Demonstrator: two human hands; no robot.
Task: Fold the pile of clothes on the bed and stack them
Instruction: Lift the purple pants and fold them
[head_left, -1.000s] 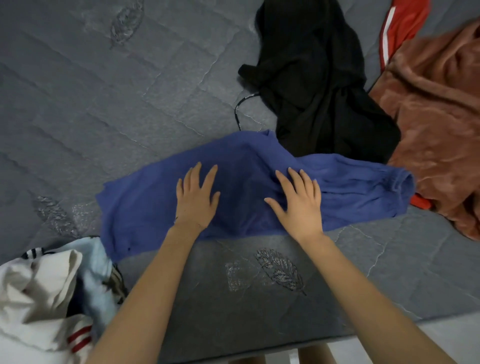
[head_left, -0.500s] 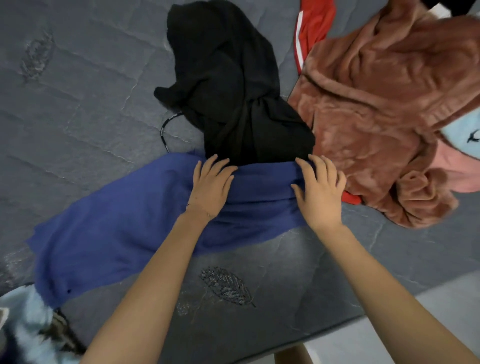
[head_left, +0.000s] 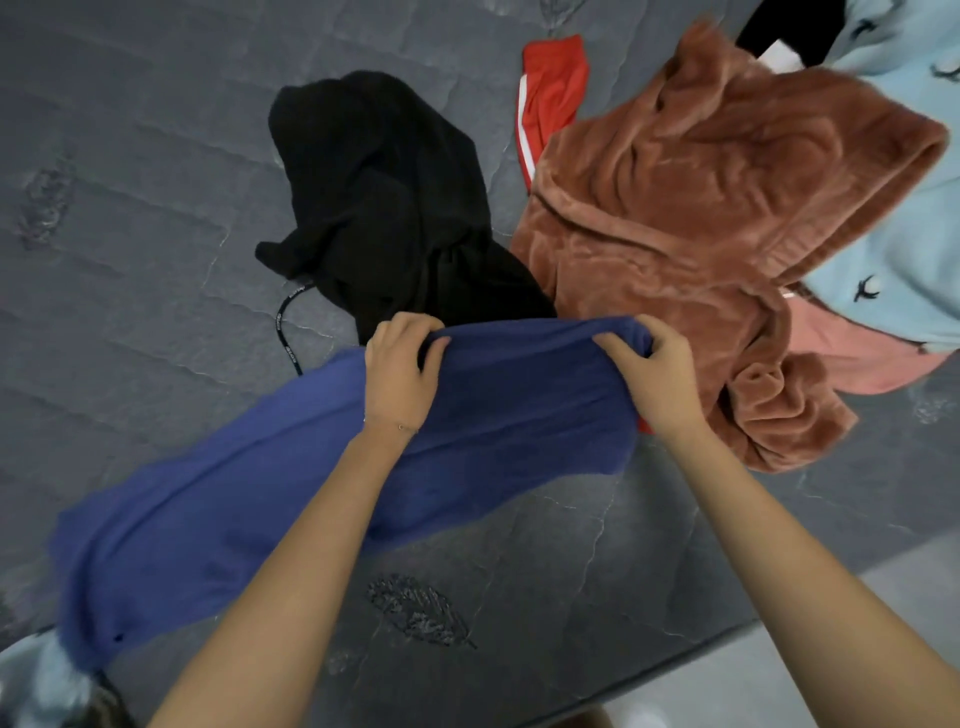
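The left hand (head_left: 400, 374) sits at centre frame, its bare forearm rising from the bottom edge, fingers curled over and gripping the upper edge of a blue garment (head_left: 234, 519). The right hand (head_left: 657, 374), just right of centre, reaches in the same way and pinches the same edge, bunching the cloth under its fingers. Between the two hands the edge is raised a little. The rest of the blue garment trails to the lower left across the grey bed (head_left: 130, 156). Just above the hands lies a crumpled black garment (head_left: 384, 197). At upper right a brown fleece (head_left: 701, 208) is heaped, with a red garment (head_left: 553, 88) showing at its upper left.
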